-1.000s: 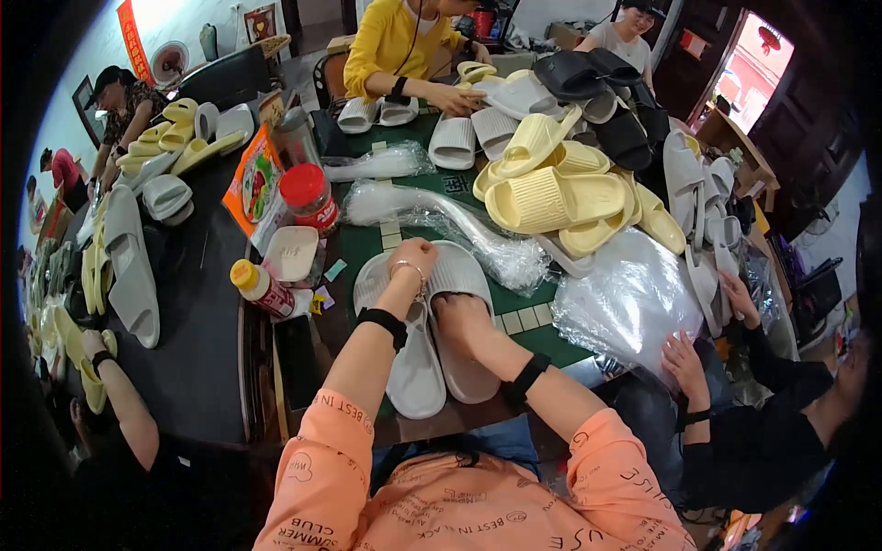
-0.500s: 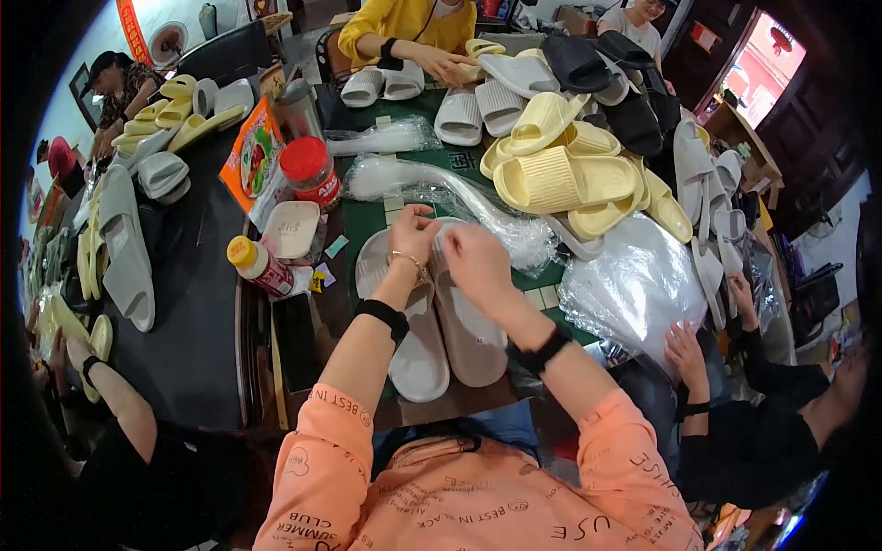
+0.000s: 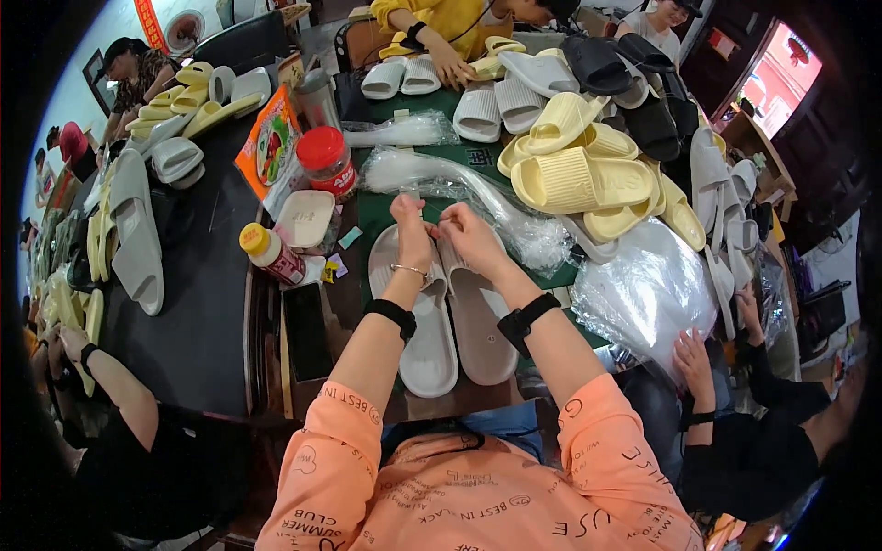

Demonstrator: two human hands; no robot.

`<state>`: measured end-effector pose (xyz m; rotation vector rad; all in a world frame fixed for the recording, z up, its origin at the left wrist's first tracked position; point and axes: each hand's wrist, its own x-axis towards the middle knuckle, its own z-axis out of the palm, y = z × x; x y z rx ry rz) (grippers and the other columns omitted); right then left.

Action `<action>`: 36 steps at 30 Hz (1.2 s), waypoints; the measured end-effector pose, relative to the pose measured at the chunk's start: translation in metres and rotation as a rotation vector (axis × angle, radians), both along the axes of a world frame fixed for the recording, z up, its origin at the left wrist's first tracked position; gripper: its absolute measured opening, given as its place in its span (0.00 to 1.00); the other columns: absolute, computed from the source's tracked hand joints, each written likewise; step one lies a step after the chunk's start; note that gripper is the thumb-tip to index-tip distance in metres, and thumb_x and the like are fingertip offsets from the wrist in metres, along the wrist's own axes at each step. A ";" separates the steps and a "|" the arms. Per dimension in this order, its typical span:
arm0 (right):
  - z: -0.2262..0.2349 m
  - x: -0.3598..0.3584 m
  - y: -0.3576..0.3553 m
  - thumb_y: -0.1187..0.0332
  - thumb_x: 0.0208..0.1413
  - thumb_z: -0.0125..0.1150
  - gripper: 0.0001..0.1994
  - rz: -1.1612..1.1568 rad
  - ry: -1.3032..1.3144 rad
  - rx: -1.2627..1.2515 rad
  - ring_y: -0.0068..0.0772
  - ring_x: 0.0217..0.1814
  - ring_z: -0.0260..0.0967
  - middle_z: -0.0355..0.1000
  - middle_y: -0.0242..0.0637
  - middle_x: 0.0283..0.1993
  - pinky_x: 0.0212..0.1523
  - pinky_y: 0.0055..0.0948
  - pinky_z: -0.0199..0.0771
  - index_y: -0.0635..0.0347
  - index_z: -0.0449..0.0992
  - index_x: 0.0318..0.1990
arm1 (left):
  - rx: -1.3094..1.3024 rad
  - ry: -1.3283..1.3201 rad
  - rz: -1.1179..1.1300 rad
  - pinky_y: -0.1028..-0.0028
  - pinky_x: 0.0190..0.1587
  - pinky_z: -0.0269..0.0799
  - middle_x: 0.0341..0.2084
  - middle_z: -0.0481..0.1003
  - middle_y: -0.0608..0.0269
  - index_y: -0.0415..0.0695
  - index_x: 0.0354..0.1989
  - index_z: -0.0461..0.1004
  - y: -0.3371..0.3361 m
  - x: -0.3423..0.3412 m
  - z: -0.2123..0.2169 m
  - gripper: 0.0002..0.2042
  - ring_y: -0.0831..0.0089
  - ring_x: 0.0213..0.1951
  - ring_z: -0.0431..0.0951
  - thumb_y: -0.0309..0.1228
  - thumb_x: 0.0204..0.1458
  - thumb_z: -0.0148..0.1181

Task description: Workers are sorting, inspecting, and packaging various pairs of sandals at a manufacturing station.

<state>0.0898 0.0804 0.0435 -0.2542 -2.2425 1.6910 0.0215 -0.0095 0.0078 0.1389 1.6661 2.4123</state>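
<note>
In front of me a pair of grey slippers lies side by side, the left slipper (image 3: pixel 427 340) touching the right slipper (image 3: pixel 482 321), toe straps away from me. Above the left strap, my left hand (image 3: pixel 413 230) has its fingers drawn together. My right hand (image 3: pixel 471 241) pinches thumb and fingertips over the right strap, a short way from the left fingertips. Whatever small thing the fingers hold is too fine to make out. Just beyond the hands lies a bundle of thin clear strands (image 3: pixel 459 184) in plastic wrap.
Yellow slippers (image 3: pixel 583 179) are piled at the right, with clear plastic bags (image 3: pixel 643 285) nearer me. Left of my hands stand a red-lidded jar (image 3: pixel 326 163), a yellow-capped bottle (image 3: pixel 271 253), a white tub (image 3: pixel 305 220) and a phone (image 3: pixel 306 331). Co-workers sit around the table.
My right hand has turned and shifted slightly, its blurred fingers now showing in a pinch. The left hand stays over its strap. Across the table, a co-worker's hand has moved off the slippers.
</note>
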 end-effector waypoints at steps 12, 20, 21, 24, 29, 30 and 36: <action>-0.033 -0.006 0.011 0.72 0.46 0.54 0.05 0.038 0.000 0.020 0.29 0.26 0.67 0.70 0.41 0.25 0.28 0.27 0.65 0.65 0.70 0.29 | -0.134 0.174 -0.076 0.72 0.46 0.57 0.41 0.63 0.54 0.38 0.50 0.53 0.017 0.003 -0.007 0.23 0.67 0.42 0.64 0.46 0.54 0.36; -0.042 -0.003 0.023 0.68 0.49 0.52 0.09 -0.266 0.017 -0.247 0.24 0.30 0.66 0.71 0.38 0.28 0.32 0.22 0.64 0.67 0.70 0.33 | -0.506 0.330 -0.154 0.80 0.29 0.63 0.20 0.70 0.66 0.38 0.29 0.70 0.010 0.023 0.013 0.07 0.80 0.25 0.67 0.29 0.47 0.50; -0.043 -0.003 0.022 0.68 0.49 0.52 0.09 -0.265 0.014 -0.249 0.24 0.30 0.66 0.71 0.38 0.28 0.32 0.22 0.64 0.67 0.70 0.33 | -0.534 0.332 -0.173 0.79 0.28 0.63 0.21 0.70 0.66 0.38 0.30 0.70 0.010 0.023 0.013 0.07 0.80 0.25 0.66 0.29 0.47 0.51; -0.045 -0.006 0.015 0.67 0.48 0.53 0.10 -0.221 0.059 -0.187 0.24 0.30 0.65 0.71 0.38 0.28 0.33 0.23 0.64 0.67 0.70 0.32 | -0.592 0.413 -0.168 0.79 0.28 0.63 0.21 0.70 0.65 0.38 0.29 0.69 0.006 0.014 0.004 0.07 0.80 0.24 0.66 0.29 0.47 0.51; -0.050 -0.009 0.017 0.65 0.52 0.48 0.11 -0.264 0.076 -0.207 0.32 0.34 0.64 0.67 0.41 0.33 0.36 0.27 0.63 0.65 0.63 0.37 | -0.503 0.359 -0.097 0.79 0.29 0.63 0.22 0.71 0.65 0.37 0.32 0.69 0.013 0.010 -0.003 0.08 0.80 0.25 0.67 0.30 0.50 0.50; -0.051 -0.007 0.019 0.65 0.52 0.47 0.11 -0.268 0.099 -0.106 0.34 0.34 0.64 0.67 0.42 0.33 0.36 0.28 0.63 0.65 0.63 0.36 | -0.445 0.339 -0.084 0.79 0.31 0.63 0.24 0.71 0.65 0.37 0.32 0.69 0.014 0.011 -0.003 0.08 0.80 0.27 0.67 0.30 0.50 0.49; -0.044 -0.001 0.012 0.67 0.53 0.45 0.09 -0.228 0.069 0.004 0.32 0.32 0.62 0.66 0.41 0.31 0.35 0.27 0.62 0.64 0.63 0.35 | -0.366 0.364 -0.054 0.79 0.32 0.64 0.25 0.72 0.64 0.37 0.32 0.70 0.013 0.008 -0.012 0.07 0.78 0.28 0.68 0.29 0.50 0.49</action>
